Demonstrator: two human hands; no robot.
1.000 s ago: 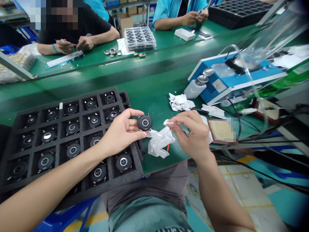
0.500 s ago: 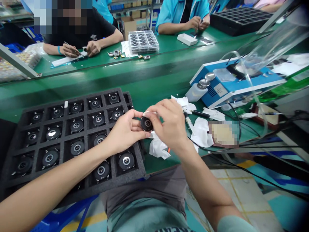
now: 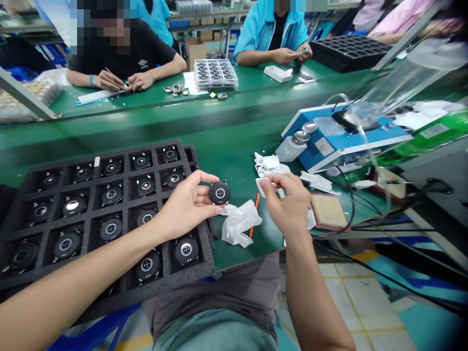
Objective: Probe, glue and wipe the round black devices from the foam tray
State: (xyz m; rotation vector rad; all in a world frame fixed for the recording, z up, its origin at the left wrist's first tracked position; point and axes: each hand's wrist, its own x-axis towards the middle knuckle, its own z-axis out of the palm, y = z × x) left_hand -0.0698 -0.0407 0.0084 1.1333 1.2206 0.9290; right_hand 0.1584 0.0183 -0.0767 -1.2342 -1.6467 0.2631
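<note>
Nearest us, a charcoal foam tray with square compartments [image 3: 204, 265], black units in its cells, has its right corner at the near edge of the green workbench [image 3: 234, 170]. Beyond that corner we see the left hand [image 3: 192, 202] holding up a round black watch body with a ringed sensor back [image 3: 220, 193], thumb and fingers parted just enough to clasp its left rim. Below, a crumpled white tissue [image 3: 239, 224] partly covers a thin orange stick [image 3: 257, 201].

The right hand [image 3: 290, 204] has just come off the watch body and stands apart, fingertips pinched tight on a small white pad [image 3: 262, 186]; the back is now uncovered, borne by the left hand alone. That back faces up towards us, its two small dots on the side nearer the bench's near edge. The outline is round, without a long axis; the lugs are too dark for us to be sure of theirs.

Farther off stand a white bottle with a metal cap [image 3: 290, 149] and a blue box-shaped machine [image 3: 310, 161].
</note>
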